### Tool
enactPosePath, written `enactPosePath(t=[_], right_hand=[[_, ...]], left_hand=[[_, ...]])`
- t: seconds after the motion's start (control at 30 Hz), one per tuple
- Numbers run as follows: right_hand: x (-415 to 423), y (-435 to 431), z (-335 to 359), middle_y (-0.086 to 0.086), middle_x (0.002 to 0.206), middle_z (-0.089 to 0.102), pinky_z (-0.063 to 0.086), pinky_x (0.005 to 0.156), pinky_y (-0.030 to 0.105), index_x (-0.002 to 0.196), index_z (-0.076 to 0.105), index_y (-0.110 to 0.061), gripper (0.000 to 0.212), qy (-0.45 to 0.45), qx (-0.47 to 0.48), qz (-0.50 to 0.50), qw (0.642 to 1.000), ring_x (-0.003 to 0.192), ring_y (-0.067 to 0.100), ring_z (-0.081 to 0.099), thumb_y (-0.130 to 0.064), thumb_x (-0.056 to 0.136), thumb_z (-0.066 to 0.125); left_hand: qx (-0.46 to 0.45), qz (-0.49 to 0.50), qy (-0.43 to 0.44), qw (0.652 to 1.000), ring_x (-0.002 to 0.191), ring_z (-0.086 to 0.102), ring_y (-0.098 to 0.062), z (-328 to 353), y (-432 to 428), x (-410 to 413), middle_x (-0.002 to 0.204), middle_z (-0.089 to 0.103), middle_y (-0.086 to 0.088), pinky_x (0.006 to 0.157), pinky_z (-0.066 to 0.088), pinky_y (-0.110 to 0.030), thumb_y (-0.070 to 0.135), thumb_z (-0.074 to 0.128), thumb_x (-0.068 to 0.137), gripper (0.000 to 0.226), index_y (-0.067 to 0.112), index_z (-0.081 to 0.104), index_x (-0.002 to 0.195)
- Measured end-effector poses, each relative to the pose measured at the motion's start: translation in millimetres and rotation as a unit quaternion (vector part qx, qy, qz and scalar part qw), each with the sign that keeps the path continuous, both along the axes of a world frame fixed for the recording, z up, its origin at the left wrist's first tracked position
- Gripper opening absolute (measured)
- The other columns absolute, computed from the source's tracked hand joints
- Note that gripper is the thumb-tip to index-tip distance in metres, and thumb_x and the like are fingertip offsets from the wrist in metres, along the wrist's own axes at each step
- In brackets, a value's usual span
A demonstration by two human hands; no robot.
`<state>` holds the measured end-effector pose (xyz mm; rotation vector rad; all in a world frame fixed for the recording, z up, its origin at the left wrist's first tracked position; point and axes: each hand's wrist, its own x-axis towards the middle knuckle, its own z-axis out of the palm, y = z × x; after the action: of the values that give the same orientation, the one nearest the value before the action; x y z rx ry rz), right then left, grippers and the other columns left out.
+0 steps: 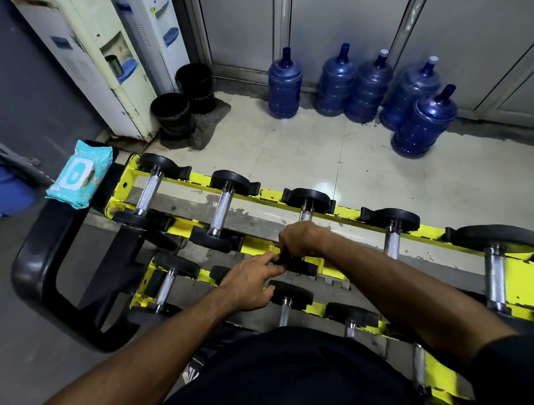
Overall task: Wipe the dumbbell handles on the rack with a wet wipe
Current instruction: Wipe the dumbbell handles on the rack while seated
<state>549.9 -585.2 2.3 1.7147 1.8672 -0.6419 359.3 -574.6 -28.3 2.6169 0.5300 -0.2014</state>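
Observation:
A yellow two-tier rack (260, 192) holds several black-headed dumbbells with knurled steel handles. On the top tier, my right hand (298, 238) grips the handle of the third dumbbell (306, 214) from the left. No wipe shows; anything under the palm is hidden. My left hand (250, 283) reaches in from below, its fingertips pinching that dumbbell's near black head (303, 266). The first dumbbell (150, 189), second dumbbell (223, 204) and fourth dumbbell (393, 242) lie untouched. A teal wet wipe pack (79, 174) sits on the rack's black end frame at the left.
Several blue water jugs (371, 87) stand along the far wall. Two black buckets (176, 114) sit by two water dispensers (100, 62) at the back left. A blue bin (2, 189) is at the far left. A lower tier of dumbbells (289, 296) lies near my body.

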Motion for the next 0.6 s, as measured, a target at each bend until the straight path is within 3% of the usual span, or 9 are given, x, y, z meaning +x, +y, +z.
enactPosePath(t=[0.13,0.27,0.4,0.5,0.6], right_hand=[[10.5,-15.5,-6.5,-0.003,0.091,0.071,0.048,0.063,0.029,0.102,0.074,-0.023,0.016,0.070,0.115,-0.055,0.989,0.082,0.020,0.064,-0.023,0.088,0.068],[24.9,-57.6,-24.7,-0.002,0.089,0.072,0.052,0.065,0.029,0.090,0.075,-0.022,0.007,0.148,0.237,-0.208,0.937,0.081,0.018,0.066,-0.021,0.083,0.074],[27.6,-78.7,-44.6,0.002,0.071,0.070,0.055,0.063,0.037,0.068,0.070,-0.011,0.011,0.240,0.217,-0.483,0.814,0.069,0.018,0.066,-0.001,0.071,0.072],[29.5,-73.0,-57.6,0.013,0.069,0.071,0.058,0.060,0.043,0.065,0.070,-0.004,0.012,0.280,0.182,-0.628,0.703,0.063,0.023,0.066,0.003,0.075,0.067],[22.6,-59.5,-57.4,0.015,0.068,0.065,0.050,0.047,0.033,0.068,0.065,-0.001,0.018,0.281,0.131,-0.676,0.668,0.054,0.021,0.058,0.000,0.086,0.062]], left_hand=[[0.002,-0.003,0.001,1.000,0.130,0.047,-0.018,0.5,-0.9,-0.6,0.148,0.038,0.007,0.106,0.044,-0.038,0.031,0.057,0.091,0.061,0.033,0.041,0.150],[-0.005,0.000,-0.004,1.000,0.132,0.044,-0.015,0.9,-1.8,-1.3,0.150,0.035,0.009,0.105,0.043,-0.034,0.030,0.057,0.093,0.065,0.035,0.034,0.154],[-0.007,0.005,-0.007,1.000,0.132,0.043,-0.012,-0.4,-3.6,-1.5,0.150,0.034,0.011,0.103,0.043,-0.030,0.031,0.057,0.093,0.066,0.035,0.033,0.154],[-0.002,0.005,-0.008,1.000,0.131,0.046,-0.014,-0.9,-3.7,-1.4,0.148,0.037,0.010,0.102,0.045,-0.032,0.032,0.058,0.092,0.066,0.035,0.035,0.153],[0.001,0.007,-0.001,1.000,0.131,0.045,-0.014,-1.1,-4.7,-1.5,0.149,0.035,0.010,0.103,0.045,-0.033,0.034,0.058,0.092,0.067,0.035,0.033,0.154]])
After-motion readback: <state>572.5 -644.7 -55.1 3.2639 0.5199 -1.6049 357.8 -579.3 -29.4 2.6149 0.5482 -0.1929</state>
